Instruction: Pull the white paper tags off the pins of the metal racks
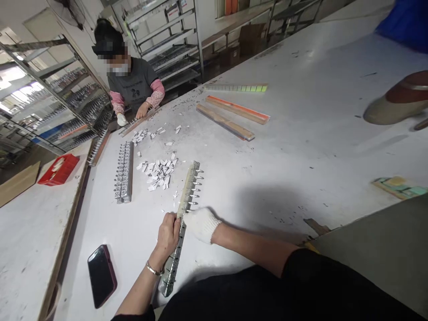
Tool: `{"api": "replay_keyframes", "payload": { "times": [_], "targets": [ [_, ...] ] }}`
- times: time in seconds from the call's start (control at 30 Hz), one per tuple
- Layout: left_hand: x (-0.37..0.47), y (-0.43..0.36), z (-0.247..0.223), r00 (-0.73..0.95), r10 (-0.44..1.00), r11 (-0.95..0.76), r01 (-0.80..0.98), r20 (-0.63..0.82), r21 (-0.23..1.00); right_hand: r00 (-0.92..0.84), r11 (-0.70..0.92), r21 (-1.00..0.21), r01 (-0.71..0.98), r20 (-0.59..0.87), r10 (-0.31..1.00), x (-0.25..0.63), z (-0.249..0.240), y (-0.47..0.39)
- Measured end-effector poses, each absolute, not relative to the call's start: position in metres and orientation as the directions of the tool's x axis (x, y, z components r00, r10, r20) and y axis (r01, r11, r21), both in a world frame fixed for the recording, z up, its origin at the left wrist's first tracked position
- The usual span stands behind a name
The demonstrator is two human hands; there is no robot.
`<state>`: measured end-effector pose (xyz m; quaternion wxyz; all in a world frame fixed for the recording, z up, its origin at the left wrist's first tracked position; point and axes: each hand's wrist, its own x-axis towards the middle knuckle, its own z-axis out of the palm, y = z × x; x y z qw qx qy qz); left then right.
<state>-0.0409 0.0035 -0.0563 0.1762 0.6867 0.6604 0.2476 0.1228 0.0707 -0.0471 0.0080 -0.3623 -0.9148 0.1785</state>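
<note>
A long metal rack (186,199) with a row of pointed pins lies lengthwise on the white table (301,147). My left hand (168,233), bare with a bracelet at the wrist, grips the rack near its middle from the left. My right hand (201,224) wears a white glove and rests closed against the rack's right side, just above the left hand. A scatter of small white pieces (158,171) lies beside the rack's far end. Whether the glove pinches a piece is hidden.
A second pin rack (124,177) lies left of the white pieces. A dark phone (101,275) lies near the table's front left. Two wooden strips (234,117) and a green-tipped strip (236,88) lie farther back. A co-worker (132,87) handles another rack at the far end. A red tray (59,169) sits at left.
</note>
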Motion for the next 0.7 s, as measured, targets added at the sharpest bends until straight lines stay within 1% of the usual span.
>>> {"api": "replay_keyframes", "payload": {
  "times": [0.07,0.17,0.23,0.3,0.37,0.47,0.57,0.7],
  "targets": [
    [-0.043,0.003,-0.058,0.002,0.994,-0.066,0.815,0.111,0.576,-0.730,0.664,-0.343,0.665,-0.106,0.676,0.124,-0.045,0.072],
    [-0.058,0.015,-0.055,0.026,0.998,-0.059,0.799,0.063,0.598,-0.698,0.628,-0.339,0.700,-0.140,0.702,0.128,-0.042,0.075],
    [-0.078,0.036,-0.049,-0.076,0.995,0.022,0.810,0.068,0.586,-0.671,0.599,-0.351,0.720,-0.132,0.729,0.135,-0.041,0.078],
    [-0.104,0.065,-0.043,-0.268,0.953,0.147,0.818,0.144,0.556,-0.653,0.578,-0.404,0.709,-0.066,0.754,0.146,-0.042,0.079],
    [-0.128,0.095,-0.040,-0.385,0.898,0.223,0.815,0.212,0.535,-0.627,0.551,-0.481,0.682,0.004,0.779,0.159,-0.047,0.078],
    [-0.149,0.129,-0.041,-0.427,0.875,0.255,0.809,0.230,0.530,-0.542,0.425,-0.612,0.667,-0.007,0.840,0.175,-0.058,0.072],
    [-0.150,0.134,-0.045,-0.433,0.872,0.257,0.800,0.226,0.542,-0.461,0.302,-0.728,0.616,-0.022,0.887,0.185,-0.069,0.068],
    [-0.125,0.100,-0.036,-0.397,0.890,0.213,0.797,0.224,0.566,-0.434,0.256,-0.788,0.561,-0.016,0.901,0.187,-0.061,0.067]
  ]
}}
